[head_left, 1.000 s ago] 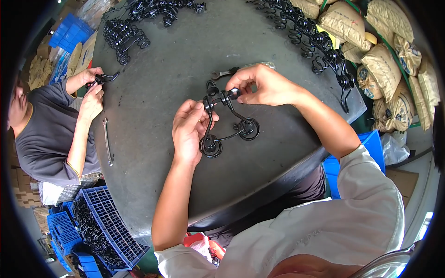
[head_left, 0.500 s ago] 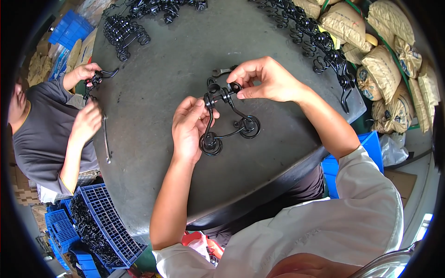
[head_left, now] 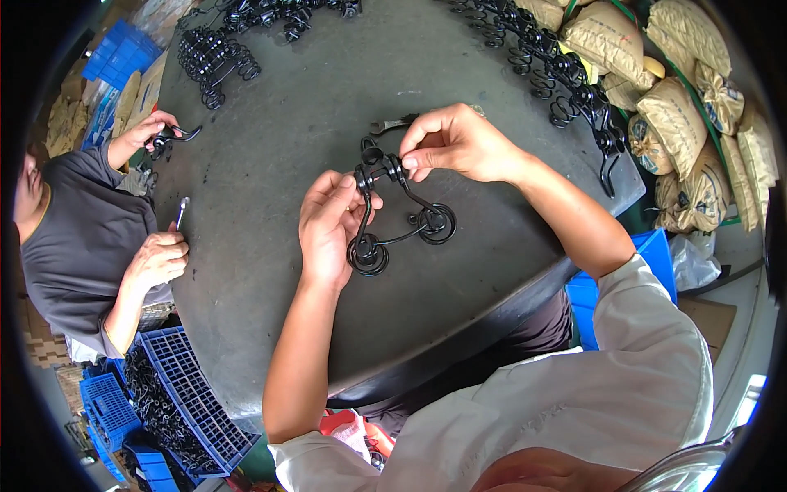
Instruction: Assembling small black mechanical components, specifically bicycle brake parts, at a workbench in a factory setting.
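Observation:
A black metal bracket with coiled wire loops (head_left: pixel 393 239) is held just over the table. My left hand (head_left: pixel 324 225) is closed on its left side, thumb against the round clamp fitting. With thumb and fingertips, my right hand (head_left: pixel 459 143) pinches the right end of the bracket's crossbar; whether a small loose part is between those fingers is hidden. An upright round black socket (head_left: pixel 373 154) stands out at the bracket's far side. Just beyond my right fingers lies an open-ended wrench (head_left: pixel 392 125), partly covered by them.
Black coil brackets lie in a row (head_left: pixel 545 61) at the far right and in a pile (head_left: pixel 217 57) at the far left of the dark table (head_left: pixel 270 148). A co-worker (head_left: pixel 82 238) sits at left, near blue crates (head_left: pixel 197 394). Sacks (head_left: pixel 672 123) are stacked at right.
My right fingers have moved slightly left, with the round black piece at their tips now against the crossbar. The co-worker's lower hand has moved down and taken hold of a wrench that lay on the table.

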